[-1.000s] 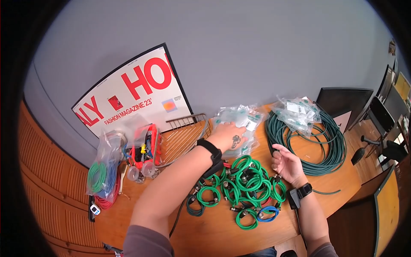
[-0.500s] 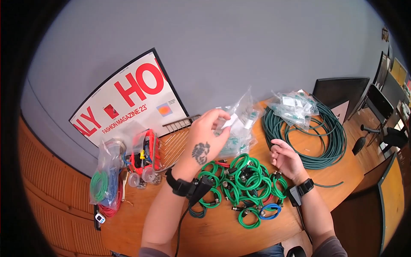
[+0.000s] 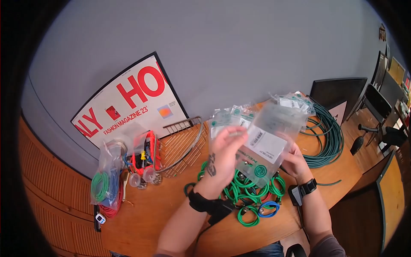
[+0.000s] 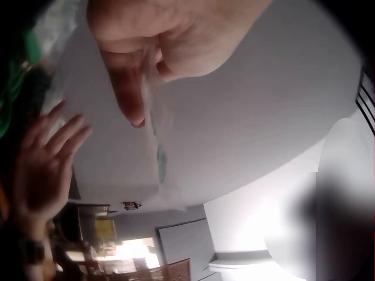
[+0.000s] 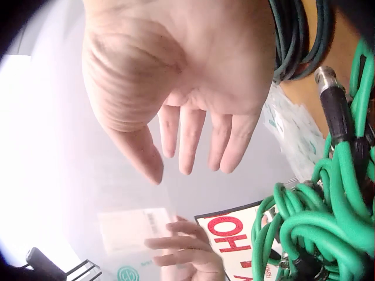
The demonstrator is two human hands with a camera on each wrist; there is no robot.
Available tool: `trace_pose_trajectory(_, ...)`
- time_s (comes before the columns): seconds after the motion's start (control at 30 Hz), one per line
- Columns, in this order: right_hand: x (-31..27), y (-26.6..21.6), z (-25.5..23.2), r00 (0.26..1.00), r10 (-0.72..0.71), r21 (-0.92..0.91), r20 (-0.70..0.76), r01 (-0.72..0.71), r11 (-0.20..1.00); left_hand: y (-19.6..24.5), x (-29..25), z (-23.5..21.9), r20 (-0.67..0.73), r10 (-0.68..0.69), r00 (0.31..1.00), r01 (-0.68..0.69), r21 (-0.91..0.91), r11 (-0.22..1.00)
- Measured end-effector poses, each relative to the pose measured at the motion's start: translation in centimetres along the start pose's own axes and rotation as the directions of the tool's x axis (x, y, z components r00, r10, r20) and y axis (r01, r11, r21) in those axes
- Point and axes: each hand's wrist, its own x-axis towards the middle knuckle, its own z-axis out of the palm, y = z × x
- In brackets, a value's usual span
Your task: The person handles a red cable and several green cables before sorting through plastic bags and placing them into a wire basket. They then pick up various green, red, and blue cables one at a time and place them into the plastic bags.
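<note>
My left hand pinches the left edge of a clear plastic bag with a white label and green print, held above the cables. In the left wrist view the bag hangs edge-on from the fingers of the left hand. My right hand is at the bag's right side, partly behind it; in the right wrist view that hand has its fingers extended and apart from the bag. Below lies a pile of coiled green cables with metal connectors, beside a blue coil.
More clear bags lie behind the pile, others on a large dark green cable coil. To the left are a wire rack, a red tool holder and bagged cables. A framed poster leans on the wall.
My left hand has lifted a bag off the stack and brought it rightward, over the green cables and in front of my right hand. The right hand has hardly moved.
</note>
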Motion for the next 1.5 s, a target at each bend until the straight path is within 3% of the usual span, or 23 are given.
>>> trace_pose_trajectory(0.03,-0.2,-0.5,1.5,0.999,-0.022,-0.041,0.036,0.024,0.999,-0.9,-0.4,0.2,-0.001,0.001,1.0,-0.001,-0.004,1.0)
trace_pose_trajectory(0.1,-0.2,-0.2,1.7,0.998,0.004,-0.159,0.058,0.005,0.987,-2.5,-1.3,0.6,0.079,-0.238,0.968,0.249,-0.187,0.95)
trace_pose_trajectory(0.13,-0.2,0.1,1.3,0.998,0.011,-0.157,0.059,-0.001,0.988,-2.9,-1.6,0.9,0.073,-0.24,0.968,0.25,-0.19,0.95)
trace_pose_trajectory(0.2,0.0,0.3,0.9,0.979,0.183,0.104,0.094,-0.193,0.976,-3.7,-1.9,1.6,0.164,-0.357,0.92,0.378,-0.129,0.917)
trace_pose_trajectory(0.23,-0.1,0.8,-0.7,0.971,0.112,0.121,0.213,-0.14,0.983,-4.1,-1.9,2.1,0.165,-0.324,0.932,0.341,-0.089,0.936)
trace_pose_trajectory(0.27,0.0,1.7,-1.8,0.97,0.112,0.12,0.213,-0.14,0.983,-4.2,-1.9,2.0,0.165,-0.323,0.932,0.34,-0.089,0.936)
trace_pose_trajectory(0.33,0.2,1.8,-1.5,0.995,0.005,0.268,0.103,-0.033,0.963,-3.8,-2.0,1.2,0.215,-0.293,0.932,0.247,0.219,0.944)
trace_pose_trajectory(0.37,-0.2,1.4,-1.3,0.997,-0.064,0.146,0.052,0.056,0.988,-3.3,-2.2,0.6,0.194,-0.218,0.956,0.161,0.271,0.949)
trace_pose_trajectory(0.4,-0.3,0.5,-0.9,0.997,-0.068,0.146,0.047,0.06,0.987,-2.9,-2.5,-0.2,0.137,-0.101,0.985,0.042,0.378,0.925)
trace_pose_trajectory(0.47,-0.2,-0.9,-0.6,0.991,0.053,0.158,-0.122,-0.033,0.987,-2.3,-2.7,-2.3,0.06,0.261,0.963,-0.217,0.745,0.631)
trace_pose_trajectory(0.5,0.1,-1.5,-0.4,0.988,0.089,0.087,-0.129,-0.078,0.993,-1.9,-2.8,-2.9,0.062,0.257,0.964,-0.215,0.747,0.629)
trace_pose_trajectory(0.57,0.4,-1.6,-0.3,0.984,0.093,0.038,-0.149,-0.088,0.995,-1.2,-2.9,-3.5,0.154,0.321,0.934,-0.275,0.886,0.374)
trace_pose_trajectory(0.67,0.4,-1.4,-0.7,0.984,0.09,-0.027,-0.155,-0.095,0.995,-1.9,-3.1,-4.1,0.229,0.188,0.955,-0.28,0.906,0.317)
trace_pose_trajectory(0.7,0.4,-1.1,-1.1,0.981,0.109,-0.039,-0.163,-0.116,0.992,-2.0,-3.4,-4.0,0.246,0.204,0.947,-0.296,0.917,0.268)
trace_pose_trajectory(0.83,0.2,0.2,-1.4,0.969,0.117,-0.072,-0.216,-0.135,0.988,-3.2,-3.1,-4.9,0.269,0.239,0.933,-0.332,0.9,0.283)
trace_pose_trajectory(0.9,0.4,0.5,-1.1,0.961,0.13,-0.109,-0.244,-0.16,0.981,-3.3,-2.7,-5.5,0.387,0.29,0.875,-0.442,0.884,0.154)
trace_pose_trajectory(1.0,0.3,0.6,-0.8,0.951,0.176,-0.142,-0.253,-0.217,0.966,-1.8,-3.0,-4.9,0.307,0.415,0.856,-0.399,0.903,0.156)
trace_pose_trajectory(1.13,0.2,0.6,-0.6,0.948,0.19,-0.156,-0.257,-0.234,0.96,1.3,-4.0,-5.0,0.26,0.59,0.765,-0.37,0.926,0.073)
trace_pose_trajectory(1.2,0.2,0.7,-0.4,0.947,0.182,-0.177,-0.266,-0.233,0.956,2.4,-5.0,-4.2,0.213,0.592,0.777,-0.333,0.938,0.099)
trace_pose_trajectory(1.27,0.2,0.7,-0.1,0.954,0.167,-0.187,-0.251,-0.217,0.958,2.5,-5.6,-3.9,-0.045,0.55,0.834,-0.326,0.763,0.557)
trace_pose_trajectory(1.3,0.2,0.7,0.1,0.961,0.152,-0.198,-0.233,-0.2,0.96,2.3,-5.6,-4.2,-0.009,0.538,0.843,-0.393,0.674,0.626)
trace_pose_trajectory(1.4,0.1,0.6,0.7,0.968,0.14,-0.17,-0.206,-0.176,0.97,2.1,-6.3,-3.4,0.004,0.45,0.893,-0.375,0.559,0.739)
trace_pose_trajectory(1.5,0.1,1.2,0.5,0.973,0.123,-0.187,-0.195,-0.16,0.969,1.1,-6.0,-4.3,0.026,0.398,0.917,-0.33,0.611,0.72)
